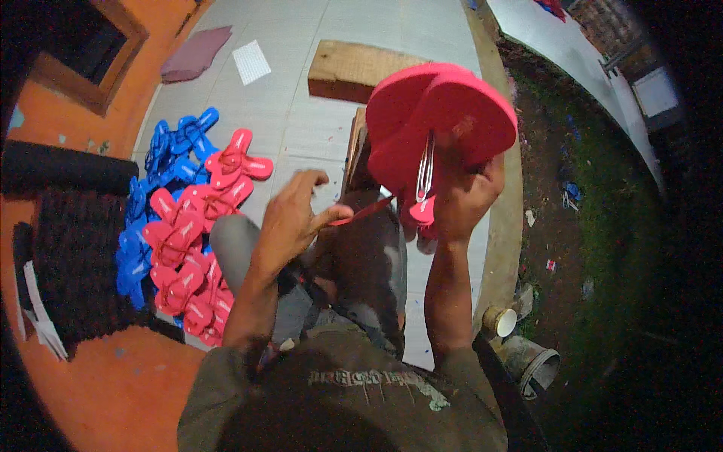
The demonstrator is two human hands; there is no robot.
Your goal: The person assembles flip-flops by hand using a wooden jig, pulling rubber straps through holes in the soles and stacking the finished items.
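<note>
My right hand [467, 200] is closed at the near edge of pink flip-flop soles [440, 113], raised in front of my right knee. A slim, looped silver metal tool [425, 169] lies against their underside, also by that hand; its exact kind is unclear. Below it a smaller pink piece [422, 212] pokes out. My left hand [294, 215] is over my lap, its thumb against the end of a thin red strip [365, 213] that stretches toward the soles. Its index finger is raised and bent. The strip's far end is hard to make out.
Pink flip-flops [188, 218] and blue flip-flops [177, 151] are heaped on the tiles to my left. A wooden block [346, 71] lies ahead, with paper [251, 62] and a mauve sheet [197, 54] beyond. To the right are a ledge, soil and a tipped bucket [538, 369].
</note>
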